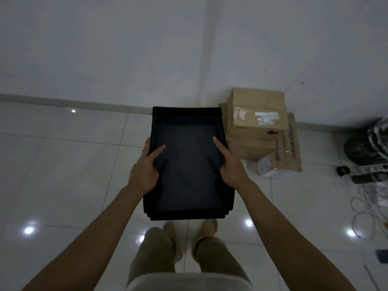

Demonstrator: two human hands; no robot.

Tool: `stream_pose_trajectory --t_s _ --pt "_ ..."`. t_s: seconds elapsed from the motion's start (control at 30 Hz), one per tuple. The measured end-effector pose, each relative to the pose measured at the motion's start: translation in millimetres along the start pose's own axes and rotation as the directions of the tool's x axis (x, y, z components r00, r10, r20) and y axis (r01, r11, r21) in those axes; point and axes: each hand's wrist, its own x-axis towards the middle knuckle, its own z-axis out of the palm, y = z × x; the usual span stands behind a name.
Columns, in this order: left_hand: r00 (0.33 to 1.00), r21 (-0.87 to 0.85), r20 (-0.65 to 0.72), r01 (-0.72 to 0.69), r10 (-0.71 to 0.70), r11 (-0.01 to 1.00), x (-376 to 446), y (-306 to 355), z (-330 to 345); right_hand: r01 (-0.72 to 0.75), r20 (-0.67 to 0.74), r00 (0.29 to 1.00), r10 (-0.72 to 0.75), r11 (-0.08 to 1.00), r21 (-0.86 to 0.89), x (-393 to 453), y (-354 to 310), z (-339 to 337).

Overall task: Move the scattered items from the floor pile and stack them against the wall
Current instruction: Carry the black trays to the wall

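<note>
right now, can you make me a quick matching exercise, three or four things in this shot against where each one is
Things:
1. black tray
2. cardboard boxes
3. white cable
4. left hand

Places:
A. loose on the floor, far right
B. held up in both hands
C. stacked in the corner against the wall
D. gripping the tray's left edge

Pairs: 1-B, 2-C, 3-A, 4-D

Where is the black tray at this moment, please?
In the head view, the black tray is centre frame, held off the floor between the left hand and right hand, just left of the cardboard boxes by the wall.
</note>
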Motion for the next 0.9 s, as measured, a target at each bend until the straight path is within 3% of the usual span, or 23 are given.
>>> stream_pose_trajectory --t_s 0.23,0.5,0.73,0.9 --pt "1.0 -0.01 -0.008 0.003 -0.003 1.0 73 -53 58 0.048 -0.037 0.998 -0.046 0.998 0.051 74 67 32" --pt "0.989 -0.044 -0.038 -0.141 0.14 0.989 179 -157 166 -0.016 -0.085 0.996 0.016 1.0 -0.003 159 199 112" --pt "0.965 -0.11 -0.057 -0.261 0.256 0.959 264 -235 251 0.108 -0.14 0.983 -0.116 0.992 -0.06 231 295 160" --pt "0.947 -0.089 -0.11 -0.313 0.302 0.946 310 -258 284 0.099 -0.144 0.983 -0.113 0.99 -0.098 275 336 167"
